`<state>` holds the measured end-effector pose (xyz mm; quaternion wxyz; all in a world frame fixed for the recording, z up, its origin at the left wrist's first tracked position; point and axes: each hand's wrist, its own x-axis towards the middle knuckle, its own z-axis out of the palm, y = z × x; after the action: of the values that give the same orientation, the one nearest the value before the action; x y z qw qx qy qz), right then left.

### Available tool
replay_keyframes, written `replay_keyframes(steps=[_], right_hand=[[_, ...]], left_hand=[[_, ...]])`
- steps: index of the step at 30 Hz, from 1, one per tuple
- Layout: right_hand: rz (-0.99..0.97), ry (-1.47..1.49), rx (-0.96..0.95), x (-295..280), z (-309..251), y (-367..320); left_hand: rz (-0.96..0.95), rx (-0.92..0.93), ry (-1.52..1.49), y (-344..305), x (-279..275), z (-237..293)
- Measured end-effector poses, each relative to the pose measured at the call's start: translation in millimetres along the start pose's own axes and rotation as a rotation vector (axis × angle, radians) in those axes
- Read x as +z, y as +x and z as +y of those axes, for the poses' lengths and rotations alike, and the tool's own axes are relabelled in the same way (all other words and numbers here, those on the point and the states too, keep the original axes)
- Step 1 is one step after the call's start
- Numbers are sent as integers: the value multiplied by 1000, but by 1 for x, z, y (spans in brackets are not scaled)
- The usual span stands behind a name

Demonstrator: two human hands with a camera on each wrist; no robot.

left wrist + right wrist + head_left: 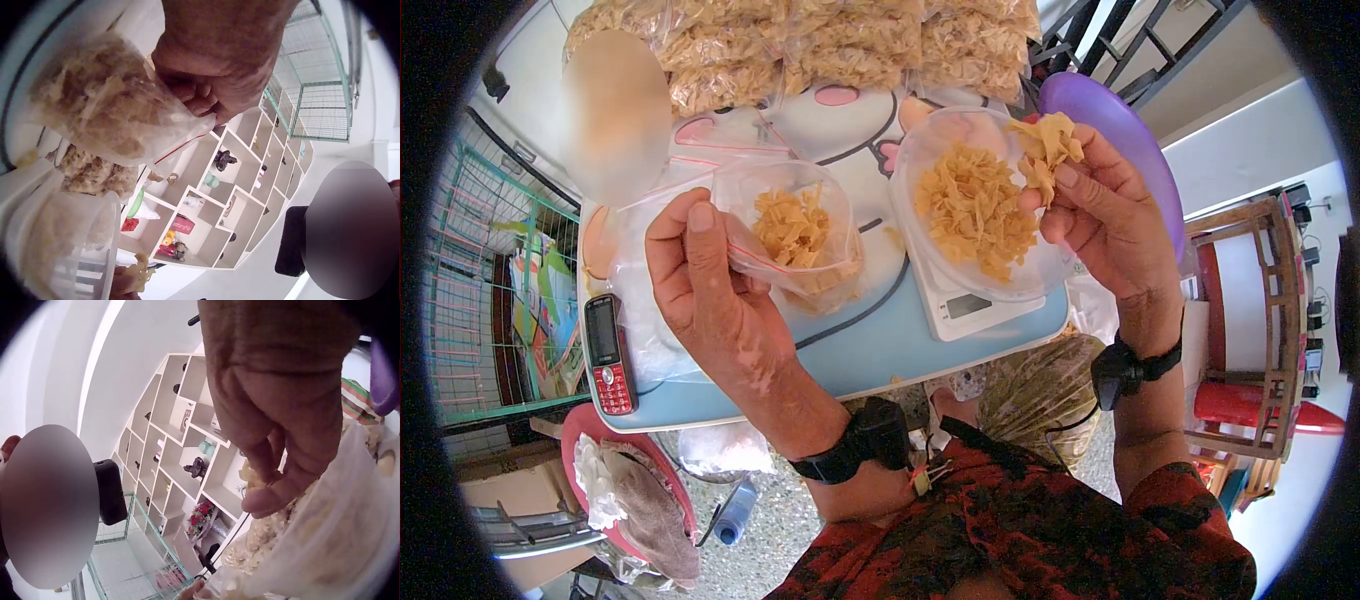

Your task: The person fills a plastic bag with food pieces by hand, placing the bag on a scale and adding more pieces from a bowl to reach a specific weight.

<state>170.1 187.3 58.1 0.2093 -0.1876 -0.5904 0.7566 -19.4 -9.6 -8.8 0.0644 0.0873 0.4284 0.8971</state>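
Observation:
My left hand [725,275] pinches the edge of a clear zip bag [178,137] near its red seal line. Dry, yellowish flakes [790,228] fill the lower part of this bag, whose mouth gapes toward me in the head view. To the right, a translucent white plastic bowl [908,185] with more loose flakes [975,205] sits on a white kitchen scale [992,322]. Over the bowl's right rim, my right hand [1120,215] holds a small cluster of curled flakes [1055,145] between thumb and fingers.
Packed bags of flakes [850,50] are stacked along the far side of the table [870,350]. A red mobile phone [610,365] lies at its left edge. Beyond the bowl on the right stands a purple plastic seat [1135,130]. A green wire cage [490,300] is at left.

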Motion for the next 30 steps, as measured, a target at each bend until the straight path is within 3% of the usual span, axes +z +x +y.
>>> replay_keyframes(steps=[15, 22, 30], right_hand=[[-136, 317, 51, 3, 0, 4], [-87, 310, 27, 7, -2, 2], [-22, 221, 22, 11, -2, 1]], left_hand=[[25, 0, 14, 0, 1, 2], [29, -2, 11, 0, 0, 1], [-103, -15, -76, -1, -3, 0]])
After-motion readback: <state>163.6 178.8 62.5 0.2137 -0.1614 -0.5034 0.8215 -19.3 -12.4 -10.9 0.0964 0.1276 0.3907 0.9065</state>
